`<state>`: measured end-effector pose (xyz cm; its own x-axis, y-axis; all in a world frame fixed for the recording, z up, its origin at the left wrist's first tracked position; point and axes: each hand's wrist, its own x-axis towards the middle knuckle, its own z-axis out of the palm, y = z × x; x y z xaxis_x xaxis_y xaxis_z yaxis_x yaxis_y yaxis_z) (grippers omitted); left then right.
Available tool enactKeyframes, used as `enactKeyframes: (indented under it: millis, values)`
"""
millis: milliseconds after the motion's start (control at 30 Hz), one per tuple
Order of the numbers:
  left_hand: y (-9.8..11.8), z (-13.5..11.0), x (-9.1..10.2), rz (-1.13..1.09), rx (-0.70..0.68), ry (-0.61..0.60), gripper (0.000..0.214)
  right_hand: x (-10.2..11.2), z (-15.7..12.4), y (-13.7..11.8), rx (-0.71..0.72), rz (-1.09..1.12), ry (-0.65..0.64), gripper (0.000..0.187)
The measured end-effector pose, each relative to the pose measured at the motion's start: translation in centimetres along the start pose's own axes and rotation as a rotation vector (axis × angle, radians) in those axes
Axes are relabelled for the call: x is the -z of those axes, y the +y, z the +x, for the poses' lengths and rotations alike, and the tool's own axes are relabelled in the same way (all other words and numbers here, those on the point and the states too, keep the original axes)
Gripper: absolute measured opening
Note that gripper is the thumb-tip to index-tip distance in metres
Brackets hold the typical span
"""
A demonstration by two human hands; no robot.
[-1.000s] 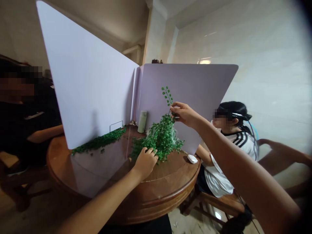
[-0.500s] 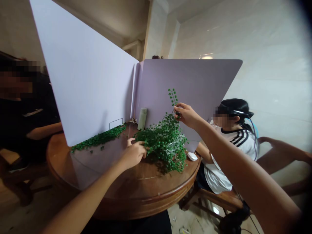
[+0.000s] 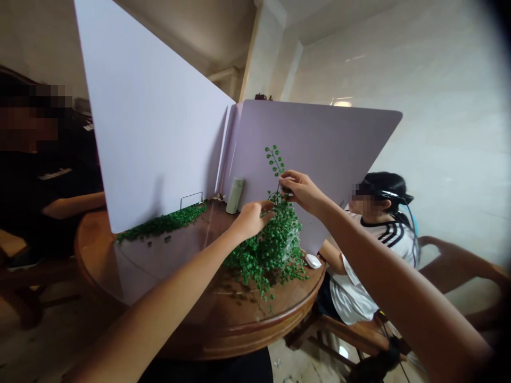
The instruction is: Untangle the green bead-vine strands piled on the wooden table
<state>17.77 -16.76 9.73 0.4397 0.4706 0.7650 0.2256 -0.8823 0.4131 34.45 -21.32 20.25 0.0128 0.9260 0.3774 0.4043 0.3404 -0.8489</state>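
Note:
A tangled heap of green beaded sprigs [image 3: 271, 250], with whitish threads on its right side, lies on the round wooden table. My right hand [image 3: 300, 189] pinches one sprig [image 3: 274, 159] above the heap; its beaded tip points up and to the left. Just left of it, my left hand [image 3: 255, 218] reaches over the top of the heap, fingers bent toward the strands under the right hand. Whether the left fingertips grip a strand is hard to make out.
Two tall pale panels [image 3: 159, 122] meet at the back of the table [image 3: 215, 330]. A light green bottle [image 3: 235, 196] stands at their corner. More green sprigs [image 3: 163, 223] lie along the left panel. A white mouse-like object [image 3: 313, 260] sits at right. People sit on both sides.
My left hand has moved right and up, from the heap's left edge to its top near my right hand. The heap's strands have shifted toward the table's front. The right hand still holds the sprig.

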Motion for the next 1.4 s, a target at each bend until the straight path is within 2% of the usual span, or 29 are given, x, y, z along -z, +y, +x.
enactKeyframes:
  millis: [167, 433, 567, 800, 1067, 1200, 1400]
  values:
    - [0.3, 0.2, 0.5, 0.071, -0.052, 0.043, 0.041, -0.3, -0.4, 0.6, -0.012, -0.049, -0.022, 0.028]
    - [0.5, 0.9, 1.3, 0.186, -0.129, 0.055, 0.014, -1.0, -1.1, 0.8, 0.015, -0.148, -0.038, 0.023]
    - [0.6, 0.8, 1.5, 0.206, -0.169, 0.018, 0.017, -1.0, -1.1, 1.1, 0.052, -0.285, -0.026, 0.018]
    - [1.3, 0.1, 2.4, 0.208, -0.199, -0.023, 0.026, -1.3, -0.3, 2.2, 0.170, -0.545, 0.087, 0.009]
    - [1.1, -1.1, 3.6, 0.142, -0.256, -0.103, 0.024, -1.2, -0.6, 3.2, 0.133, -0.626, 0.161, 0.013]
    - [0.7, -1.6, 4.3, 0.077, -0.276, -0.132, 0.030, -1.0, -0.4, 3.9, 0.143, -0.667, 0.187, 0.013]
    - [0.7, -2.4, 5.4, 0.001, -0.281, -0.156, 0.029, 0.1, 0.4, 5.3, 0.153, -0.743, 0.248, 0.010]
